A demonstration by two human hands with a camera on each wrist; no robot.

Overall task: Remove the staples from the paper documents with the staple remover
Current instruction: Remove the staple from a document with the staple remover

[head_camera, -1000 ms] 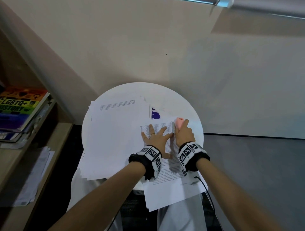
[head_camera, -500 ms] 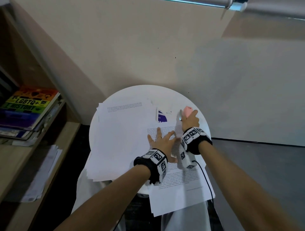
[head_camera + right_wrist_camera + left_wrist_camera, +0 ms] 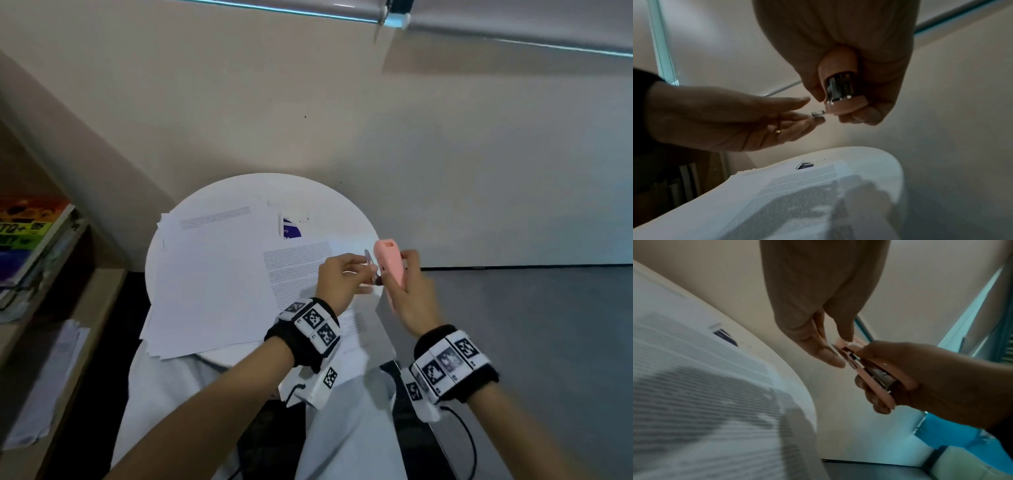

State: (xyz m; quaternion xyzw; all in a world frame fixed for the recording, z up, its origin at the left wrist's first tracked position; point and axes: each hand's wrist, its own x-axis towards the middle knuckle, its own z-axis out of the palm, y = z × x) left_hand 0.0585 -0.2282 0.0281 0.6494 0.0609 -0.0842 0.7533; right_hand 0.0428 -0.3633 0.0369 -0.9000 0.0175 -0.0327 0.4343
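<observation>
My right hand (image 3: 402, 274) grips a pink staple remover (image 3: 387, 267) upright, lifted above the right edge of the round white table (image 3: 308, 192). In the right wrist view the staple remover's (image 3: 840, 84) metal tip points at my left hand, and a small bent staple (image 3: 818, 113) sits at those fingertips. My left hand (image 3: 359, 263) pinches at the metal tip; the left wrist view shows thumb and finger closing on the blade of the staple remover (image 3: 875, 378). The printed document (image 3: 301, 263) lies flat below both hands, untouched.
A loose stack of white papers (image 3: 212, 274) covers the left half of the table and overhangs its near edge. A small purple-and-white card (image 3: 291, 228) lies behind the document. Shelves with books (image 3: 27, 233) and papers (image 3: 44, 383) stand at the left.
Both hands have lifted off the document. The right hand raised the staple remover and moved it right; the left hand left the page and came up to the remover's tip.
</observation>
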